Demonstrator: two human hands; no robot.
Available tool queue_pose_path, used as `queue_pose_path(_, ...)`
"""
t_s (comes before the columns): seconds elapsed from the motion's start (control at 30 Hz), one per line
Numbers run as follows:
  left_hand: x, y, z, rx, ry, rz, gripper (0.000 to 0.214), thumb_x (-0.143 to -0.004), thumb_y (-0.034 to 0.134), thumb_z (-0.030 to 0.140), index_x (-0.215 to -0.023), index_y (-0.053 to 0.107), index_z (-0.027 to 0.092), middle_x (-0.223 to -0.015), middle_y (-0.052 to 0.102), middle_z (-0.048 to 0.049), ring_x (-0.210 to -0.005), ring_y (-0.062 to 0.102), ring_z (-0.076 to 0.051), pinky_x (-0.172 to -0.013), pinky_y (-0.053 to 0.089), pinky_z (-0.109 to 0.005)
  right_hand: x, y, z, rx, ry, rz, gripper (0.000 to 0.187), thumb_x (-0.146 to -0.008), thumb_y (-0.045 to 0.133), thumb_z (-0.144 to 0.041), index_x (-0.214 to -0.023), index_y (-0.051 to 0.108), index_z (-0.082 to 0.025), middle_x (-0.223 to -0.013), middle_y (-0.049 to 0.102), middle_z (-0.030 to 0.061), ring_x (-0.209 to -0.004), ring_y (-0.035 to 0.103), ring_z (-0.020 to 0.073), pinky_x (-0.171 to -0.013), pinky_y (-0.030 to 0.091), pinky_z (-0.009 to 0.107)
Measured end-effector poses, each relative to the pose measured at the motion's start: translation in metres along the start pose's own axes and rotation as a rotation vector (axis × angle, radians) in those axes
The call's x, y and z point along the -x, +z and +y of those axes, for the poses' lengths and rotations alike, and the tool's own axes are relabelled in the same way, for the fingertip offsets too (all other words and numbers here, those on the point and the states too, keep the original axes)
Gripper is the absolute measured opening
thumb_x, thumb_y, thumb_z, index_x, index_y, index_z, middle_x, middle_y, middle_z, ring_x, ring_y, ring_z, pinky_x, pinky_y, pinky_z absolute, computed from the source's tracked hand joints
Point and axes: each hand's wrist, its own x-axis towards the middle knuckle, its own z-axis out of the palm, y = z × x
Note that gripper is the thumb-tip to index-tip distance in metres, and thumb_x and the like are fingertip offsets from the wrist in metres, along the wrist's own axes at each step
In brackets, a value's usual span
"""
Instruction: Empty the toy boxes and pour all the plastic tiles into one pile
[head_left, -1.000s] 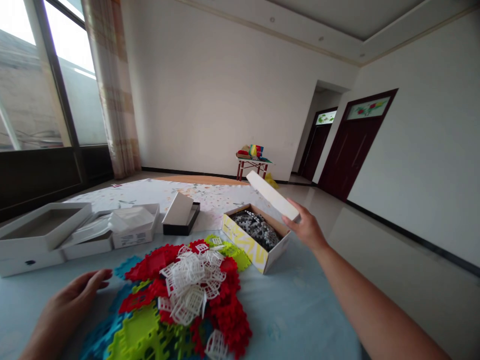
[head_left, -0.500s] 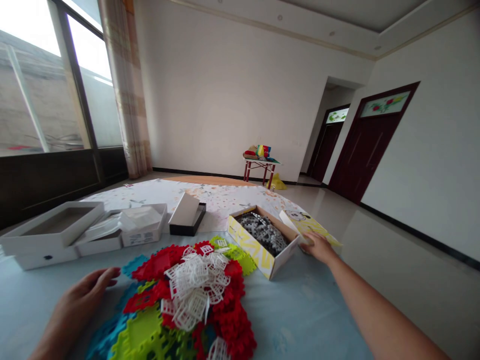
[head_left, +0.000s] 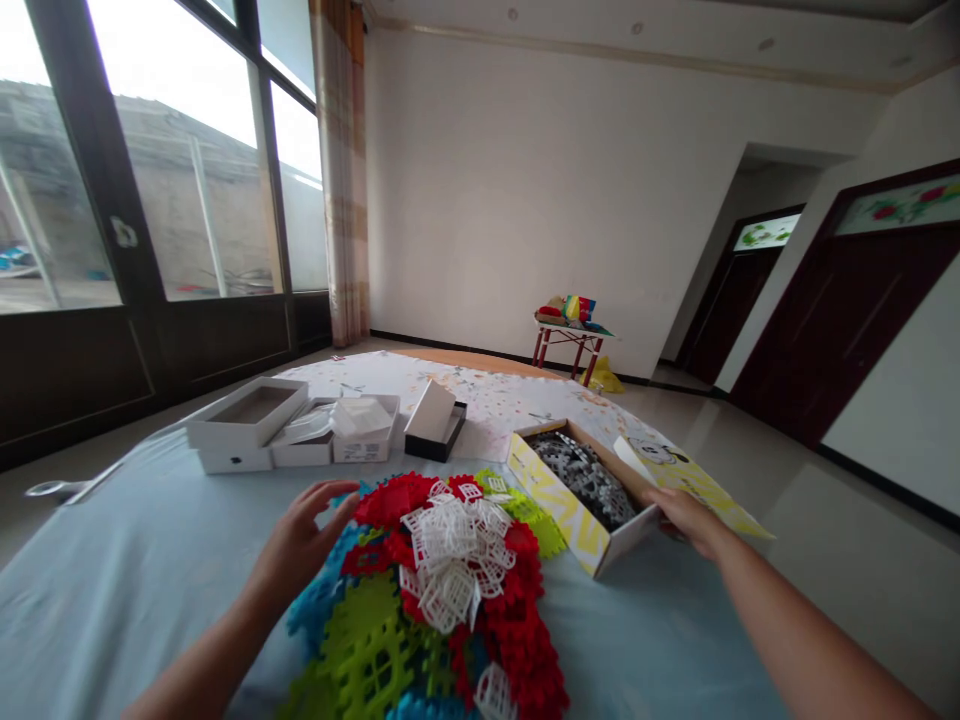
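My left hand (head_left: 307, 530) hovers at the left side of a heap of plastic building pieces, its fingers spread and holding nothing. Red interlocking pieces (head_left: 517, 640), green pieces (head_left: 367, 630) and blue pieces (head_left: 319, 600) make up the heap. White lattice pieces (head_left: 457, 545) lie on top. To the right, my right hand (head_left: 686, 520) grips the right wall of a yellow-and-white cardboard box (head_left: 577, 525), with part of the fingers hidden. Grey toothed pieces (head_left: 581, 470) fill this box.
Behind the right hand lies a yellow lid (head_left: 697, 485) with a cartoon print. White boxes (head_left: 240, 430) stand at the back left, beside a black box (head_left: 435, 435) with a white lid leaning in it. A small table (head_left: 574, 328) stands by the far wall.
My right hand has shifted from the yellow lid to the box's right wall. My left hand has risen toward the heap with its fingers spreading. The view has turned left.
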Motion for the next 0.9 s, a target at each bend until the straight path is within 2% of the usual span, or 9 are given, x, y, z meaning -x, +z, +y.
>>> queue_pose_path(0.1, 0.007, 0.007, 0.054, -0.039, 0.243, -0.136, 0.034, -0.080, 0.047, 0.042, -0.105, 0.060, 0.025, -0.114, 0.058, -0.0080, -0.107, 0.051, -0.023, -0.092, 0.039, -0.038, 0.006, 0.004, -0.007, -0.043, 0.014, -0.016, 0.010, -0.064, 0.056, -0.026, -0.059, 0.054, -0.018, -0.051, 0.050, -0.0027, -0.053, 0.052, 0.0136, -0.050, 0.044, 0.024)
queue_pose_path(0.17, 0.013, 0.016, 0.087, -0.096, 0.352, -0.222, 0.037, -0.080, 0.048, 0.041, -0.115, 0.055, 0.031, -0.124, 0.052, -0.0045, -0.114, 0.045, -0.024, -0.095, 0.035, -0.042, 0.011, 0.006, -0.008, -0.103, 0.029, -0.017, 0.007, -0.063, 0.056, -0.023, -0.061, 0.051, -0.019, -0.052, 0.049, -0.0035, -0.053, 0.051, 0.0123, -0.052, 0.045, 0.023)
queue_pose_path(0.23, 0.018, 0.026, 0.108, -0.147, 0.448, -0.337, 0.048, -0.073, 0.056, 0.045, -0.119, 0.051, 0.034, -0.130, 0.048, -0.0031, -0.118, 0.041, -0.027, -0.098, 0.030, -0.047, 0.016, 0.010, -0.007, -0.202, 0.083, -0.006, 0.007, -0.063, 0.056, -0.023, -0.065, 0.049, -0.020, -0.052, 0.048, -0.0043, -0.052, 0.050, 0.0121, -0.052, 0.045, 0.023)
queue_pose_path(0.3, 0.022, 0.035, 0.118, -0.189, 0.501, -0.431, 0.056, -0.064, 0.062, 0.052, -0.117, 0.053, 0.034, -0.131, 0.047, -0.0035, -0.119, 0.038, -0.031, -0.098, 0.026, -0.051, 0.020, 0.015, -0.005, -0.310, 0.148, 0.003, 0.011, -0.063, 0.056, -0.023, -0.067, 0.046, -0.021, -0.053, 0.046, -0.0050, -0.052, 0.050, 0.0126, -0.051, 0.046, 0.025)
queue_pose_path(0.4, 0.025, 0.040, 0.115, -0.229, 0.514, -0.512, 0.052, -0.059, 0.063, 0.056, -0.107, 0.060, 0.035, -0.121, 0.055, -0.0032, -0.114, 0.043, -0.032, -0.097, 0.023, -0.054, 0.026, 0.019, -0.003, -0.415, 0.212, -0.001, 0.016, -0.062, 0.057, -0.025, -0.070, 0.043, -0.023, -0.053, 0.045, -0.0059, -0.052, 0.050, 0.0136, -0.051, 0.046, 0.026)
queue_pose_path(0.53, 0.025, 0.025, 0.099, -0.235, 0.506, -0.514, 0.050, -0.060, 0.065, 0.047, -0.108, 0.058, 0.036, -0.112, 0.058, -0.0012, -0.109, 0.046, -0.028, -0.095, 0.027, -0.048, 0.034, 0.020, -0.010, -0.415, 0.260, -0.058, 0.016, -0.065, 0.055, -0.031, -0.067, 0.042, -0.023, -0.051, 0.047, -0.0051, -0.052, 0.050, 0.0149, -0.050, 0.043, 0.026)
queue_pose_path(0.63, 0.024, 0.010, 0.082, -0.237, 0.478, -0.483, 0.052, -0.060, 0.065, 0.041, -0.111, 0.056, 0.035, -0.116, 0.056, -0.0010, -0.109, 0.046, -0.028, -0.095, 0.029, -0.045, 0.042, 0.021, -0.021, -0.395, 0.286, -0.229, 0.020, -0.068, 0.050, -0.039, -0.063, 0.046, -0.021, -0.053, 0.053, -0.0006, -0.054, 0.052, 0.0159, -0.050, 0.039, 0.026)
queue_pose_path(0.77, 0.023, -0.002, 0.055, -0.251, 0.429, -0.434, 0.041, -0.065, 0.062, 0.040, -0.106, 0.058, 0.035, -0.117, 0.057, -0.0004, -0.110, 0.046, -0.027, -0.095, 0.029, -0.043, 0.056, 0.029, -0.038, -0.418, 0.293, -0.436, 0.027, -0.070, 0.049, -0.046, -0.068, 0.054, -0.019, -0.061, 0.061, 0.0036, -0.060, 0.056, 0.0176, -0.052, 0.038, 0.026)
queue_pose_path(0.9, 0.021, -0.009, 0.029, -0.258, 0.400, -0.411, 0.040, -0.068, 0.058, 0.041, -0.108, 0.058, 0.034, -0.118, 0.057, -0.0014, -0.111, 0.047, -0.026, -0.095, 0.030, -0.041, 0.067, 0.037, -0.053, -0.554, 0.264, -0.370, 0.023, -0.068, 0.054, -0.042, -0.073, 0.053, -0.020, -0.055, 0.059, 0.0006, -0.054, 0.055, 0.0168, -0.052, 0.040, 0.028)
